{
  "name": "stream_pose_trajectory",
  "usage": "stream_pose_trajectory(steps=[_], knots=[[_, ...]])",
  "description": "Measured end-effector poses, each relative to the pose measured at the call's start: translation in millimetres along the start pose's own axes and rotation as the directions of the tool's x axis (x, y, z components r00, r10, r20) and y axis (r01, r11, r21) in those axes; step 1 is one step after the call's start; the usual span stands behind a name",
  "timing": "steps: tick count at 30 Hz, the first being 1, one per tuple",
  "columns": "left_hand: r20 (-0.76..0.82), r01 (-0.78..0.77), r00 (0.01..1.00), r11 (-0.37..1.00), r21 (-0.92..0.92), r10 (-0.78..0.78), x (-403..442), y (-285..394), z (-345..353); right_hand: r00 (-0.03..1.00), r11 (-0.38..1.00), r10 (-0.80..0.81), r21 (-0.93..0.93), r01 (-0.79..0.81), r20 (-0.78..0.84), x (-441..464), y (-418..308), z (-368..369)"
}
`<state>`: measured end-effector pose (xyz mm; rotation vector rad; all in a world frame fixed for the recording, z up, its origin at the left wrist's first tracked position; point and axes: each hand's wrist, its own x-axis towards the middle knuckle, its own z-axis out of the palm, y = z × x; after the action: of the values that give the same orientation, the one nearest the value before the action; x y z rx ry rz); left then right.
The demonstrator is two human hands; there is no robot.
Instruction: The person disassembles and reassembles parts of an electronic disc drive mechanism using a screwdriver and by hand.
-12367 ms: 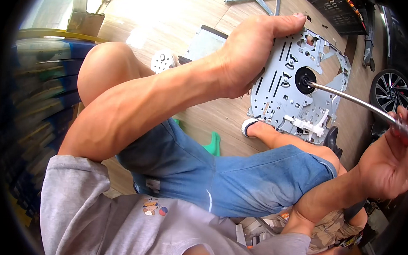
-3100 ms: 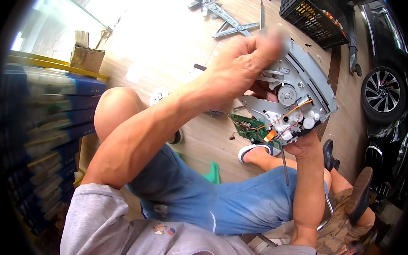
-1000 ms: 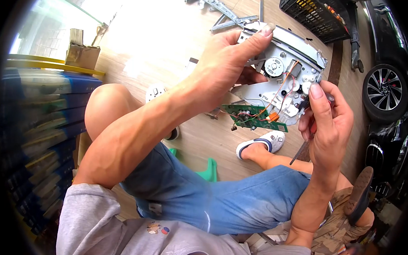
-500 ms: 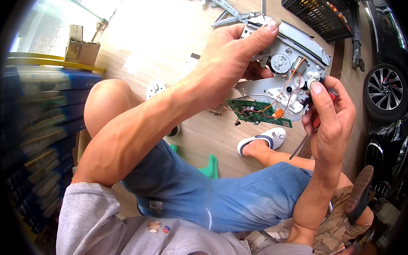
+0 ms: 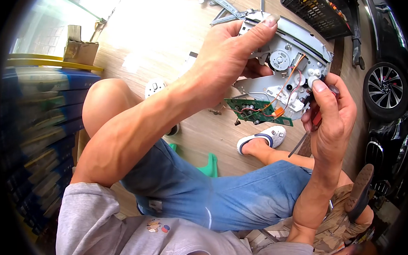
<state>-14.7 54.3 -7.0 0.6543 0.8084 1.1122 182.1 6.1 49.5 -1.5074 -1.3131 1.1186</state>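
Observation:
A metal disc-player mechanism (image 5: 272, 82) is held up in front of me, with white gears, a round motor and thin orange and red wires. My left hand (image 5: 237, 51) is closed on its upper left edge, thumb on top and some fingers hidden behind it. A green circuit board (image 5: 254, 112) hangs at its lower edge, joined by wires. My right hand (image 5: 331, 103) is at the right end, its thumb tip pressing near the small gears. In that hand's curled fingers lies a red-handled screwdriver (image 5: 317, 119), its shaft pointing down and left.
On the floor lies a metal window-regulator-like frame (image 5: 220, 5). A black plastic crate (image 5: 316, 14) stands at the upper right, near a car wheel (image 5: 386, 86). A green plastic stool piece (image 5: 209, 165) shows below. Another person's leg (image 5: 334, 229) is at the lower right.
The mechanism and both hands have shifted very slightly in view. My right thumb stays at the gears, and the grip of each hand looks the same.

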Motion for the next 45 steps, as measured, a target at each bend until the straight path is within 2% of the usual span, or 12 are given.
stream_pose_trajectory(steps=[12, 30, 36, 42, 45], knots=[[0.001, -0.047, 0.999, 0.998, 0.037, 0.047, 2, -3, 4, 0.997, 0.998, 0.041, -0.049, -0.045, -0.068, 0, -3, 3], [-0.004, -0.054, 0.999, 0.998, 0.024, 0.054, 0, -2, 4, 1.000, 0.998, 0.026, -0.052, -0.026, 0.013, -3, -8, -2], [0.047, -0.028, 0.998, 0.999, -0.017, 0.029, 5, -7, -1, 1.000, 0.999, 0.021, -0.033, -0.021, 0.012, -3, -9, -1], [0.018, -0.055, 0.998, 0.998, 0.034, 0.054, 1, -3, 3, 1.000, 0.998, 0.017, -0.055, -0.017, 0.013, -4, -9, -3], [0.052, -0.011, 0.999, 1.000, -0.013, 0.012, 3, -6, 0, 1.000, 0.998, 0.016, -0.062, -0.015, 0.018, -1, -3, -6]])
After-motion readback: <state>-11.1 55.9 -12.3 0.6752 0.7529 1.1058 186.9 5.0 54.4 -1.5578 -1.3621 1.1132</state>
